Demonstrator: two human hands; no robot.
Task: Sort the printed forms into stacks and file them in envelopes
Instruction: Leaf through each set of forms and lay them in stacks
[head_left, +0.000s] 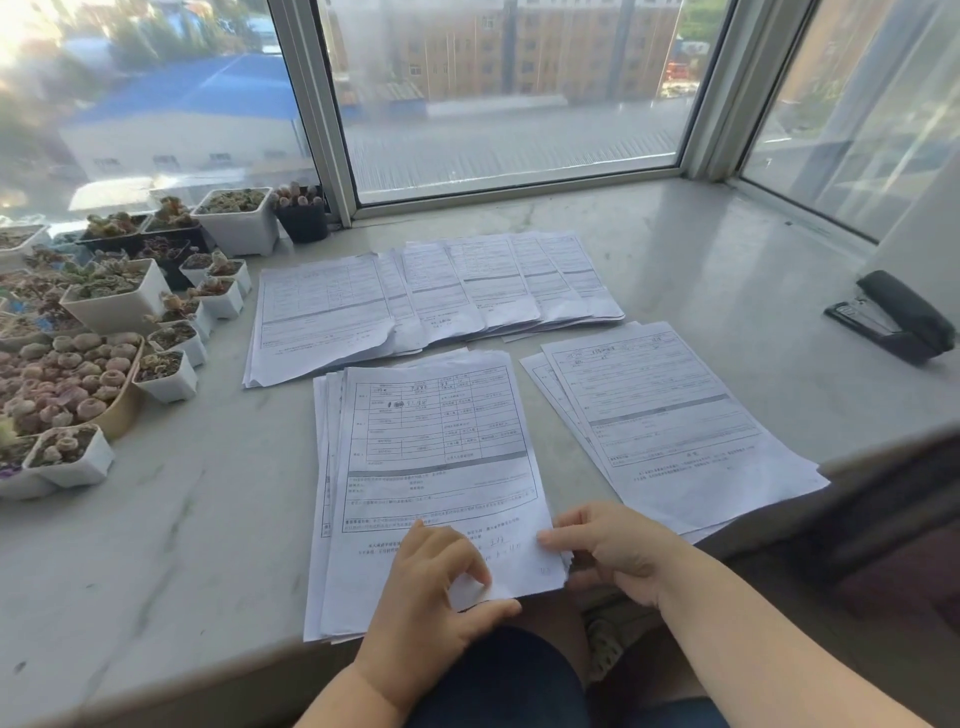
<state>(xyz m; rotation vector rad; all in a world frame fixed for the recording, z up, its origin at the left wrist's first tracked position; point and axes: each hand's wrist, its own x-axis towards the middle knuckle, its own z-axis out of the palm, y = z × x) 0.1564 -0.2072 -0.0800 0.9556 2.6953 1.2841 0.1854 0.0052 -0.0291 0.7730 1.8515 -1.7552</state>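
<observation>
Printed forms lie in three groups on a marble windowsill (171, 519). The near stack (431, 467) sits at the front edge, slightly fanned. My left hand (436, 592) pinches the bottom edge of its top sheet, thumb under the paper. My right hand (613, 551) pinches the same sheet's lower right corner. A second, smaller stack (665, 426) lies to the right, angled. A wide fanned spread of forms (426, 296) lies farther back towards the window. No envelopes are in view.
Many small pots of succulents (104, 332) crowd the sill's left side. A black stapler (893, 317) rests at the far right. Window frames (322, 114) close the back. My lap shows below the sill's front edge.
</observation>
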